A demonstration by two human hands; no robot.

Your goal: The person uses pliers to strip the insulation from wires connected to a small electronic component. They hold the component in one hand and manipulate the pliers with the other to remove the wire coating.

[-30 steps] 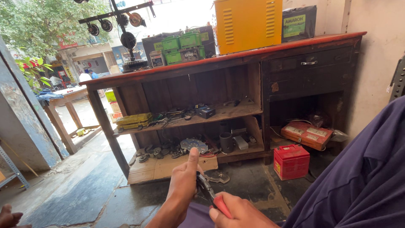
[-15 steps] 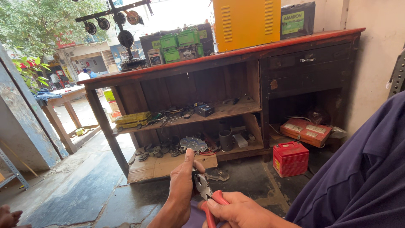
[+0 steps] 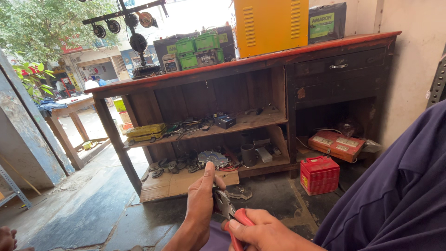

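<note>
My right hand (image 3: pixel 265 234) grips the red handles of a pair of pliers (image 3: pixel 228 209) at the bottom middle of the view. The metal jaws point up towards my left hand (image 3: pixel 200 204), which is raised beside them with the thumb up and the fingers pinched at the jaw tip. What sits between those fingers is too small to tell. My purple sleeve (image 3: pixel 395 195) fills the lower right.
A dark wooden workbench (image 3: pixel 241 62) stands ahead, its shelves strewn with tools and parts. A yellow metal box (image 3: pixel 271 25) and green batteries (image 3: pixel 197 46) rest on top. A red battery (image 3: pixel 319 175) sits on the concrete floor (image 3: pixel 93 214). Bottom left shows another person's hand (image 3: pixel 6 238).
Both hands have drifted slightly right and lower in view, with the pliers staying between them. The grip looks the same.
</note>
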